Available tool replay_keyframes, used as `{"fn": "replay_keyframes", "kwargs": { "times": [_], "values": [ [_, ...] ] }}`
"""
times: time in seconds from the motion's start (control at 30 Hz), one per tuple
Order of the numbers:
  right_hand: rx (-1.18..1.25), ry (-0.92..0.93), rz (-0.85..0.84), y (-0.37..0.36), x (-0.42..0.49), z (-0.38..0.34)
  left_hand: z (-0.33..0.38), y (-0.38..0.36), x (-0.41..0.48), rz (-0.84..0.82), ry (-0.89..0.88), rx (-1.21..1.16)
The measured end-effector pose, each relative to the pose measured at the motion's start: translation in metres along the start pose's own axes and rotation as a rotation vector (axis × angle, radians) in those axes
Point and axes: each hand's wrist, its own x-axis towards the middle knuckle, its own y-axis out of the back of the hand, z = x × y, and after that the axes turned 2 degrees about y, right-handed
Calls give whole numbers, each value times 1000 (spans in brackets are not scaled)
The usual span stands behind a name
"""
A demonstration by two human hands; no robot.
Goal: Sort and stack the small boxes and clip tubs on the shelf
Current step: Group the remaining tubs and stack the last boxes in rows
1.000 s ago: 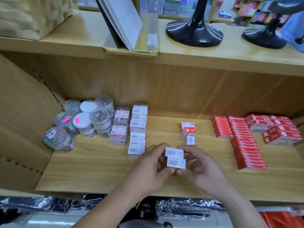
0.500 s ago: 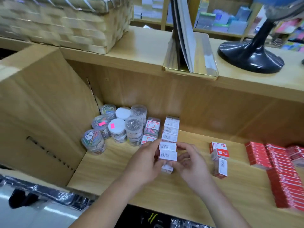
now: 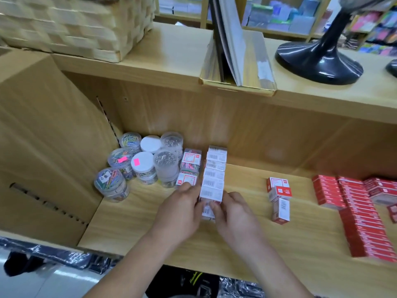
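Note:
A row of small white boxes (image 3: 214,168) with barcodes runs from the shelf's back wall toward me. Both hands grip the white boxes (image 3: 211,193) at the row's near end: my left hand (image 3: 182,208) on their left side, my right hand (image 3: 234,214) on their right. One more white box (image 3: 208,211) lies under my fingers. Round clip tubs (image 3: 141,164) cluster in the back left corner, with two clear square clip boxes (image 3: 190,166) between them and the row. Three red-and-white boxes (image 3: 279,196) stand loose to the right.
Red box stacks (image 3: 354,214) fill the shelf's right side. A wooden side panel (image 3: 43,147) closes the left. The top shelf holds a woven basket (image 3: 75,24), a tray with leaning boards (image 3: 236,61) and a black stand base (image 3: 318,63).
My hands carried the two white boxes left and forward from mid-shelf to the near end of the white box row. The view shifted left.

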Motion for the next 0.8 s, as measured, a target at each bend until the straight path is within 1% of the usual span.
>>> {"fn": "replay_keyframes", "kwargs": {
  "times": [0.03,0.07,0.17,0.2,0.23,0.3,0.37,0.4,0.47,0.6,0.67,0.8],
  "values": [
    [43,13,1,5,-2,3,2,3,-3,15,-6,-15],
    [92,16,38,12,-6,10,5,6,-7,60,-12,-39],
    [189,-35,312,45,-12,46,27,6,-18,245,-76,-141],
    [182,-63,376,57,-11,62,38,0,-19,252,-107,-196],
    [155,-86,410,69,-7,79,50,-9,-18,214,-138,-244],
    [91,-140,390,88,6,112,68,-36,-11,66,-166,-255],
    [64,-190,292,100,17,136,85,-67,3,-81,-126,-208],
    [58,-203,240,102,21,143,93,-80,11,-117,-91,-175],
    [82,-210,191,100,26,152,109,-104,25,-134,-22,-101],
    [257,-236,199,95,29,157,132,-135,38,-113,15,-83],
    [364,-237,175,94,25,160,132,-139,35,-96,-3,-109],
    [392,-154,214,93,1,170,112,-126,6,-65,-91,-138]
  ]
}}
